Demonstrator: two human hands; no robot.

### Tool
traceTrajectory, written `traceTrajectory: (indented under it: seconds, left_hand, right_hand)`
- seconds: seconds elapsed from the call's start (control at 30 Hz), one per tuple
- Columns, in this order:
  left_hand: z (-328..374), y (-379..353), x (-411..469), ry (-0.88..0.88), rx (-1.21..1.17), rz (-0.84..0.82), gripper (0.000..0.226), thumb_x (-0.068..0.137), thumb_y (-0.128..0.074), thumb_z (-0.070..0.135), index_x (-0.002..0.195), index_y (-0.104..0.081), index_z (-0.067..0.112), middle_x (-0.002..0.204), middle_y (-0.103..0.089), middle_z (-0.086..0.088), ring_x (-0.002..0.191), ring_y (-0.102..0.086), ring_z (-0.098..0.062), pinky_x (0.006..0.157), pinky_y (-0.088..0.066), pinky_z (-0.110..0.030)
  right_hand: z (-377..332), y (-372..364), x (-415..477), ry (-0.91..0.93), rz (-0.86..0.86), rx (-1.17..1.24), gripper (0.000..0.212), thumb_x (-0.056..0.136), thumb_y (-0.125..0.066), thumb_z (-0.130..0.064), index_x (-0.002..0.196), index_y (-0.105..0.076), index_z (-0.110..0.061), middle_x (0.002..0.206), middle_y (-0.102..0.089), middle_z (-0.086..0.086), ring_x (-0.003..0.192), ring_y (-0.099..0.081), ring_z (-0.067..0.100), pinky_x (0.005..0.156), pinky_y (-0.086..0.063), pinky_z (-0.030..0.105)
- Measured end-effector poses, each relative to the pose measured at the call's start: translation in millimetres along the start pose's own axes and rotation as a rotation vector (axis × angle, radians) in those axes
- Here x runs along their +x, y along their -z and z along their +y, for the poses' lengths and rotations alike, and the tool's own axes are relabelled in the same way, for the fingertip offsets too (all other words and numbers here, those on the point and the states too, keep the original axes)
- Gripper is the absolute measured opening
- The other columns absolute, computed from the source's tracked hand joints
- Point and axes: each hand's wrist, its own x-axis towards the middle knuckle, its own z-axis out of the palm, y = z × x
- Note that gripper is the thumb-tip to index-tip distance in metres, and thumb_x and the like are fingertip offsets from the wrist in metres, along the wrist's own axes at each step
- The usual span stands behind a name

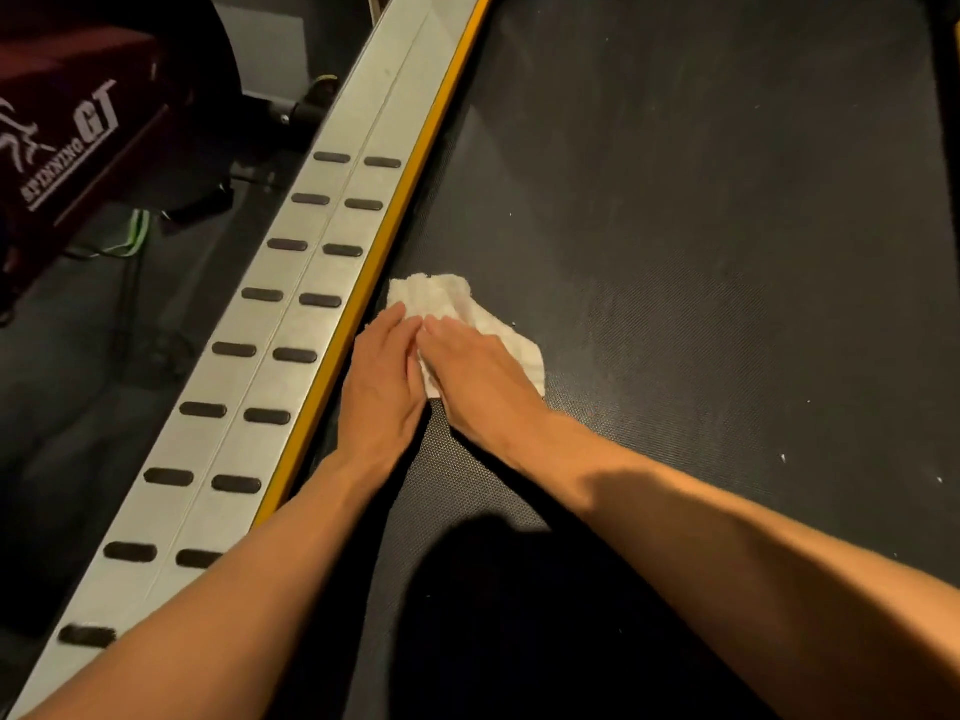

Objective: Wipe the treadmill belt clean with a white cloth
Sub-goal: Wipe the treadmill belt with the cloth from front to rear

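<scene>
Pressing flat with straight fingers, the left hand (382, 392) and right hand (480, 379) pin the white cloth (452, 298) on the treadmill belt (701, 226), at its left side, just beside the yellow strip (410, 200).

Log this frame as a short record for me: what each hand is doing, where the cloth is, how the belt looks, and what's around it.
activity: wiping the treadmill belt
left hand: flat on the cloth, pressing down
right hand: flat on the cloth, close beside the left hand
cloth: white, crumpled, on the belt near its left edge
yellow strip: runs along the belt right beside the cloth
belt condition: small white specks on the right part
side rail: silver, with rows of black pads
nearby: dark red exercise bike beyond the rail
</scene>
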Motion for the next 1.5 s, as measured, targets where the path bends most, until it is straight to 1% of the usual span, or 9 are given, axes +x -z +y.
traceTrajectory:
  seconds: [0.23,0.4,0.6,0.83,1.0,1.1,1.27,1.37,1.5]
  left_hand:
    - [-2,8,0,-0.078,0.265,-0.077,0.037,0.099,-0.047,0.022,0.132,-0.054,0.008,0.139,-0.051,-0.011,0.132,-0.041,-0.026,0.109,-0.034,-0.035]
    - [11,7,-12,-0.27,0.322,-0.079,0.018,0.096,-0.052,0.027,0.098,-0.063,0.012,0.099,-0.06,-0.004,0.098,-0.047,-0.022,0.078,-0.048,-0.032]
    - [29,4,-5,-0.296,0.333,-0.184,0.024,0.095,-0.051,0.031,0.095,-0.067,0.013,0.1,-0.06,-0.002,0.099,-0.047,-0.024,0.069,-0.051,-0.041]
    - [43,-15,-17,-0.642,0.515,-0.212,0.012,0.074,-0.074,0.01,0.067,-0.064,0.01,0.066,-0.058,-0.004,0.071,-0.052,-0.026,0.064,-0.038,-0.036]
    - [67,-21,4,-0.495,0.531,-0.292,0.013,0.089,-0.056,0.011,0.097,-0.066,0.008,0.101,-0.061,-0.008,0.1,-0.056,-0.025,0.08,-0.041,-0.033]
    - [91,-24,8,-0.386,0.496,-0.357,0.018,0.086,-0.053,0.013,0.099,-0.063,0.008,0.101,-0.056,-0.006,0.095,-0.058,-0.025,0.064,-0.038,-0.032]
    - [98,-31,-35,-0.584,0.532,-0.415,0.027,0.096,-0.047,0.021,0.117,-0.057,0.008,0.117,-0.052,-0.005,0.094,-0.055,-0.02,0.06,-0.034,-0.028]
    - [113,-40,-23,-0.555,0.493,-0.456,0.034,0.098,-0.041,0.02,0.129,-0.05,0.006,0.135,-0.043,-0.006,0.117,-0.048,-0.021,0.074,-0.044,-0.032]
    - [137,-58,1,-0.465,0.517,-0.524,0.043,0.097,-0.043,0.017,0.138,-0.043,0.007,0.15,-0.033,-0.01,0.139,-0.032,-0.026,0.102,-0.042,-0.042]
  right_hand:
    - [21,25,7,-0.01,0.01,-0.295,0.034,0.097,-0.048,-0.03,0.13,-0.051,-0.023,0.144,-0.045,-0.001,0.131,-0.04,0.024,0.085,-0.034,0.039]
    - [11,17,-33,0.004,0.062,-0.241,0.019,0.098,-0.047,-0.018,0.111,-0.061,-0.017,0.117,-0.062,-0.001,0.111,-0.054,0.023,0.079,-0.033,0.035]
    - [35,40,-42,0.002,0.001,-0.131,0.018,0.095,-0.04,-0.02,0.079,-0.047,-0.022,0.073,-0.046,-0.007,0.067,-0.041,0.018,0.066,-0.029,0.028]
    - [24,37,-89,-0.138,0.104,-0.168,0.015,0.086,-0.053,-0.005,0.084,-0.054,-0.02,0.083,-0.052,-0.005,0.071,-0.044,0.018,0.063,-0.026,0.026]
    - [55,33,-81,-0.157,0.097,-0.145,0.023,0.086,-0.057,-0.004,0.103,-0.058,-0.02,0.102,-0.061,-0.003,0.097,-0.058,0.019,0.089,-0.044,0.033]
    - [62,41,-75,-0.192,0.105,-0.144,0.025,0.087,-0.057,-0.003,0.105,-0.059,-0.019,0.102,-0.06,-0.003,0.1,-0.056,0.018,0.092,-0.043,0.033]
    - [52,39,-143,-0.18,0.134,-0.04,0.024,0.092,-0.048,-0.002,0.109,-0.054,-0.018,0.11,-0.057,0.0,0.102,-0.048,0.016,0.094,-0.041,0.035]
    - [68,43,-142,-0.236,0.099,-0.064,0.033,0.095,-0.047,-0.003,0.125,-0.054,-0.014,0.129,-0.057,0.002,0.119,-0.048,0.018,0.106,-0.037,0.037]
    - [87,56,-125,-0.32,0.123,-0.099,0.031,0.089,-0.052,0.0,0.115,-0.058,-0.017,0.115,-0.059,-0.001,0.113,-0.053,0.021,0.105,-0.04,0.04]
